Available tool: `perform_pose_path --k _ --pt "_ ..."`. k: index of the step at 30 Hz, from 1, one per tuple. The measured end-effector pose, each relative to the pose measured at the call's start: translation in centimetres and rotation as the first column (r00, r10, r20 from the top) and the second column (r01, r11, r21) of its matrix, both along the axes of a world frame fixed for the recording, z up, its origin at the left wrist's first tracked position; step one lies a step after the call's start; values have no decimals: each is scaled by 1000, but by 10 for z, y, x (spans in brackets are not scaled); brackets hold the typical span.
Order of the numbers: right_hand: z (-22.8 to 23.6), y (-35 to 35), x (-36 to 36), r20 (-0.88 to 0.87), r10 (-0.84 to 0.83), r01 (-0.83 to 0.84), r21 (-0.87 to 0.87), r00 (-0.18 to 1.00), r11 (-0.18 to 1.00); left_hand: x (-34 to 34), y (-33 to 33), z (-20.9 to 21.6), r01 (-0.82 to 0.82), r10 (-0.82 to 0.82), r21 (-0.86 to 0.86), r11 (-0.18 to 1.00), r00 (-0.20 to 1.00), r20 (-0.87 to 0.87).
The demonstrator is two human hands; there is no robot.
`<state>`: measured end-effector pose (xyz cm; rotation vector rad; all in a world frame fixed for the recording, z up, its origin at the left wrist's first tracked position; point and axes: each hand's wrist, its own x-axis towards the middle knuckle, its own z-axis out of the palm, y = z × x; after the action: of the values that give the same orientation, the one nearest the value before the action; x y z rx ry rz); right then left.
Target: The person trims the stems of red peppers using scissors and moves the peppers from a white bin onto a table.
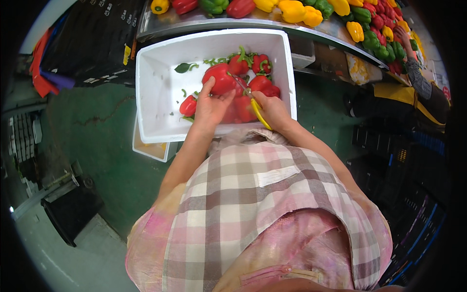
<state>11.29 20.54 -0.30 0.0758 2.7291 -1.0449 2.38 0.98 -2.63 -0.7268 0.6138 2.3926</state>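
Observation:
Over a white foam box, my left hand grips a red bell pepper, thumb on its near side. My right hand is closed round yellow-handled scissors. The blades point up and left toward the right side of the held pepper; whether they touch its stem is too small to tell. In the box lie several more red peppers, some with green stems. Cut green stems and a dark green leaf lie on its floor.
Beyond the box runs a metal counter with red, yellow and green peppers. At the right, another person's hand reaches among peppers there. Black crates stand at the far left. A second white box sits below.

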Motion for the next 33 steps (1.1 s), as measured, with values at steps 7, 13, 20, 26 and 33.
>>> perform_pose_path --k 7,13,20,26,33 --pt "-24 19 -10 493 -122 507 -819 861 270 -4 -3 24 34 -119 -255 966 938 -325" --pt "7 32 -33 348 24 347 -923 937 -163 -4 23 77 90 -806 -834 544 331 -490" --pt "69 125 -76 265 -200 251 -963 943 -96 -16 6 54 79 -506 -620 781 663 -552" --pt "178 338 -221 -342 -720 -237 -940 605 247 -7 -3 45 108 -529 -678 727 719 -451" --pt "149 281 -181 -272 -557 -100 -942 785 320 -38 -46 -5 47 -736 -935 350 632 -244"
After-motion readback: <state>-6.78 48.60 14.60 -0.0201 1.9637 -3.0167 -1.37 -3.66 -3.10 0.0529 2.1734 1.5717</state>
